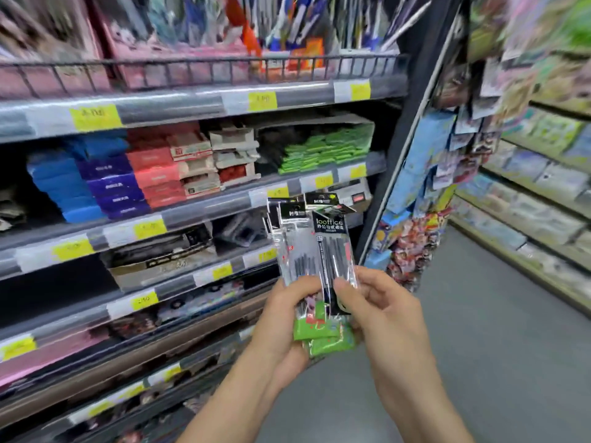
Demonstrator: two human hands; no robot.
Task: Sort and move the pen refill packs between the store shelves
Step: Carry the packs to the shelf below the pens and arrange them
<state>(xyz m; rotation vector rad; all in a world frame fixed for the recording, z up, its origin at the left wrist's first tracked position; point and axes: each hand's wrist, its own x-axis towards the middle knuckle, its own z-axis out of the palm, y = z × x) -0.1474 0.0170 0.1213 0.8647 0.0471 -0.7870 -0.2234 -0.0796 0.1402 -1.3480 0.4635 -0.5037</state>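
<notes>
Both hands hold a fanned bunch of clear pen refill packs (315, 241) with black header cards, upright in front of the shelves. Green packs (323, 338) lie under them at the bottom of the bunch. My left hand (281, 327) grips the bunch from the left with the thumb on its front. My right hand (387, 318) pinches the front pack with "office" printed on it, thumb on top. A stack of green refill packs (326, 148) lies in an open box on the middle shelf, up and behind the bunch.
Tiered shelves (192, 215) with yellow price tags fill the left side, holding blue, purple and red boxes (108, 180). A wire-fronted shelf (204, 71) above holds pens. Hanging packets (428, 193) cover the shelf end. The grey aisle floor (499, 346) runs right, with another shelf beyond.
</notes>
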